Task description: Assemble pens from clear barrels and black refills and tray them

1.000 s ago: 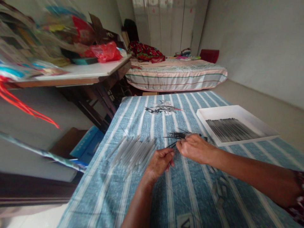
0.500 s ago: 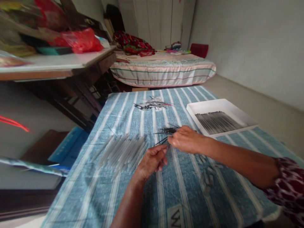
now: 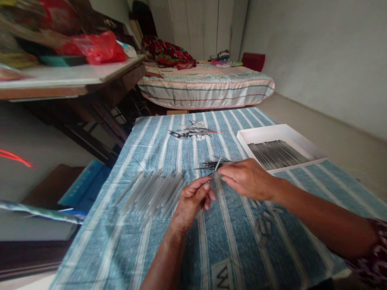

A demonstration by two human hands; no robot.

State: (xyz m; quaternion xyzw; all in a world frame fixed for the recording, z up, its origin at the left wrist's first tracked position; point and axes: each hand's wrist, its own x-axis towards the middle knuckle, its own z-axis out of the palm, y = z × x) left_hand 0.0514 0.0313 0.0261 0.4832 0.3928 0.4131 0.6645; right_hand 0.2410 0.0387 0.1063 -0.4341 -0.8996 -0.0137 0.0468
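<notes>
My left hand (image 3: 193,199) is closed in a pinch on a thin grey stick (image 3: 216,166), which points up and away from the fingertips. Close beside it, my right hand (image 3: 246,177) has its fingers pressed together near the stick; what they hold, if anything, is hidden. Behind the hands lies a heap of thin black rods (image 3: 211,164). Many translucent grey tubes (image 3: 155,193) are spread side by side to the left. Small grey pieces (image 3: 266,227) lie scattered below my right forearm.
A white box (image 3: 246,139) at the right holds a row of dark-filled tubes (image 3: 275,155). Farther back on the striped cloth (image 3: 169,241) lies a pile of dark thin parts (image 3: 193,131). A side table (image 3: 90,78) with bags stands left; a bed (image 3: 208,90) is beyond.
The grey stick now stands tilted up between the hands, where darker thin rods showed before. My right hand has turned and shifted slightly to the right; the left stays nearly in place.
</notes>
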